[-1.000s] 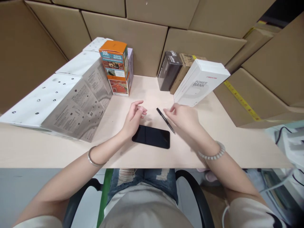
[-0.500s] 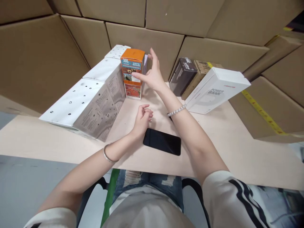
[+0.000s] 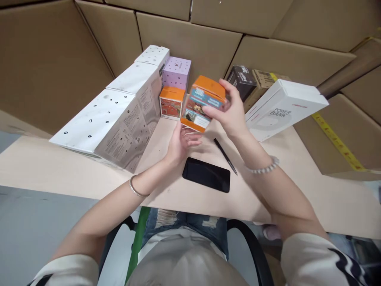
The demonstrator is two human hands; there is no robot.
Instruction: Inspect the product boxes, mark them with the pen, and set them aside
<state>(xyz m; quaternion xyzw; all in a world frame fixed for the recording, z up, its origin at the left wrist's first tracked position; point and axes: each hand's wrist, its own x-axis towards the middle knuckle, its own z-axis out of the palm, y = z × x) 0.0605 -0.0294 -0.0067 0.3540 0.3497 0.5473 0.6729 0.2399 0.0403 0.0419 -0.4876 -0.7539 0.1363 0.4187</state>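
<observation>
My right hand (image 3: 230, 109) grips an orange-and-blue printed box (image 3: 200, 105), thumb on its near face and fingers round the right side. The box is tilted in the air above the table. Just beneath it is my left hand (image 3: 181, 143), fingers loosely stretched and apart; whether they touch the box's lower edge I cannot tell. A smaller orange box (image 3: 172, 104) stands on the table behind my left hand, with a lilac box (image 3: 177, 73) behind it. A black smartphone (image 3: 206, 174) lies in front of my hands, and a black pen (image 3: 225, 156) lies right of it.
White boxes (image 3: 113, 115) form a row along the left. On the right stand a white power bank box (image 3: 276, 113), a dark box (image 3: 242, 81) and a brown box (image 3: 262, 87). Large cardboard cartons (image 3: 184, 43) wall the back and sides of the table (image 3: 166, 194).
My right hand has lifted the orange-and-blue box off the smaller orange one and brought it right and nearer. The lilac box and pen now show more. My left hand stays low, fingers more spread.
</observation>
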